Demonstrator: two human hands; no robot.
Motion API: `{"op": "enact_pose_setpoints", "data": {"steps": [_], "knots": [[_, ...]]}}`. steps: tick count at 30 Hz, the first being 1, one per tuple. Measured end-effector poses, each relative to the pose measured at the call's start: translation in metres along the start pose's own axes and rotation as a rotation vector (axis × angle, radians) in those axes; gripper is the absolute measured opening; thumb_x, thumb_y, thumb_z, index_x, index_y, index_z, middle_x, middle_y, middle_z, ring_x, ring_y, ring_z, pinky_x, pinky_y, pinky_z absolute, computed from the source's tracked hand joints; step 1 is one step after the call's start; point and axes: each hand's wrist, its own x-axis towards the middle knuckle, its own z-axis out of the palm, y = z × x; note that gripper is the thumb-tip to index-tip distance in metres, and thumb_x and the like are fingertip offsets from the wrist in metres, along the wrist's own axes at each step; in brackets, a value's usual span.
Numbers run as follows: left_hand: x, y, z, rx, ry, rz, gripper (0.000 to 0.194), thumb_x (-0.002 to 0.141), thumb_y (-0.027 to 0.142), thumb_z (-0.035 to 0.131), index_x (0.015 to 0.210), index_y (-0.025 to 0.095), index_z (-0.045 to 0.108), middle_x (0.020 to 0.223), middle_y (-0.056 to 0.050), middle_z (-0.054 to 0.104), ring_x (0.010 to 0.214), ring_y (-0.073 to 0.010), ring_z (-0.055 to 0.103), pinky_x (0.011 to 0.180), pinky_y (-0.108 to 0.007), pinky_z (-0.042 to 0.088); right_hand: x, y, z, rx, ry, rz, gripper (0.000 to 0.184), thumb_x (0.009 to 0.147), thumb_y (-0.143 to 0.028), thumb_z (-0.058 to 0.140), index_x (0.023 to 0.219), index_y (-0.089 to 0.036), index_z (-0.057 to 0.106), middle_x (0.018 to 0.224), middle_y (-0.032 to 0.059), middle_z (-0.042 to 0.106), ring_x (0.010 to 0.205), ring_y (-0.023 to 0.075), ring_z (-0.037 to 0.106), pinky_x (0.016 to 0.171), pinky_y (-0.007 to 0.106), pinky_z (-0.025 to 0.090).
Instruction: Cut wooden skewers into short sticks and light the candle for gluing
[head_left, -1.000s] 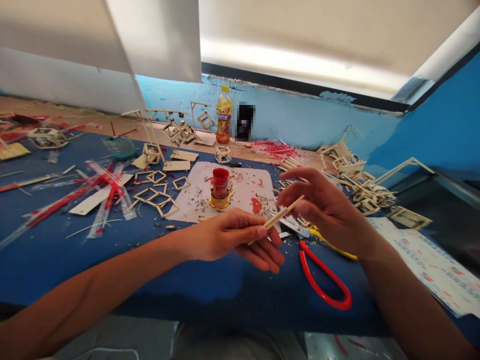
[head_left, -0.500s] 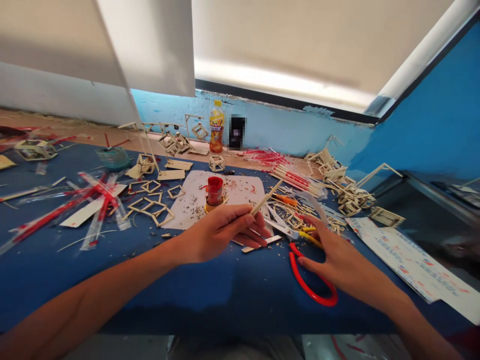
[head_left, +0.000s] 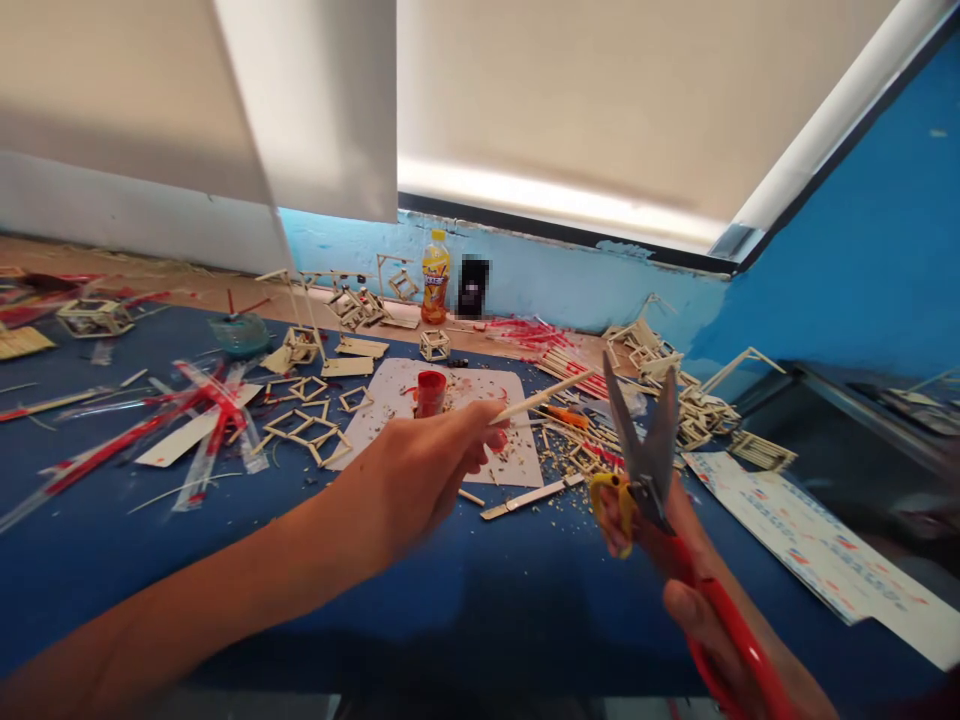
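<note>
In the head view, the left hand (head_left: pixel 409 470) is pinching a thin wooden stick (head_left: pixel 544 396) between thumb and forefinger, its other fingers curling loosely. The right hand (head_left: pixel 701 545) is partly closing around the handles of the scissors (head_left: pixel 652 470), with fingers going through the yellow loop and the thumb lying by the red one. The blades are standing apart in a V, pointing up and towards the far edge of the worktop (head_left: pixel 465 600).

The stick is slanting away from the left fingers, its long axis running rightwards and slightly towards the far edge. Its free end is showing just beside the tip of the left blade; whether they are level in depth, I cannot tell. The right hand is lying nearer the worktop's near right corner. Beyond the left hand, a red cup (head_left: pixel 430 392) is standing on a pale sheet (head_left: pixel 375 420) towards the far edge.
</note>
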Motion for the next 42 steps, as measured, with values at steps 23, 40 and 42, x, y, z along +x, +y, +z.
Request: {"op": "enact_pose_setpoints", "data": {"steps": [23,40,42], "knots": [[0.001,0.034,0.003,0.558,-0.114,0.191,0.037,0.086,-0.008,0.038,0.114,0.012,0.051,0.088,-0.006,0.074,0.067,-0.0222,0.075,0.056,-0.031,0.061,-0.032,-0.045,0.031,-0.055,-0.011,0.158,0.105,0.081,-0.079,0.065,0.164,-0.050,0.007,0.172,-0.0019,0.021,0.156,0.0402,0.023,0.124,0.061,0.022],[0.003,0.037,0.009,0.606,-0.132,0.221,0.034,0.083,-0.006,0.043,0.107,0.010,0.061,0.082,-0.005,0.069,0.061,-0.0221,0.070,0.046,-0.033,0.054,-0.014,-0.021,0.046,-0.026,0.068,0.062,0.091,0.090,-0.044,0.063,0.162,-0.042,0.008,0.118,0.0076,0.066,0.072,0.0215,0.062,0.060,0.036,0.056],[0.006,0.042,0.010,0.632,-0.111,0.236,0.030,0.088,-0.004,0.041,0.106,0.009,0.061,0.084,-0.006,0.068,0.068,-0.0240,0.070,0.051,-0.035,0.057,-0.005,-0.007,0.042,-0.041,0.030,0.067,0.086,0.085,-0.046,0.067,0.159,-0.039,0.023,0.102,0.0062,0.070,0.063,0.0221,0.061,0.052,0.036,0.054]]}}
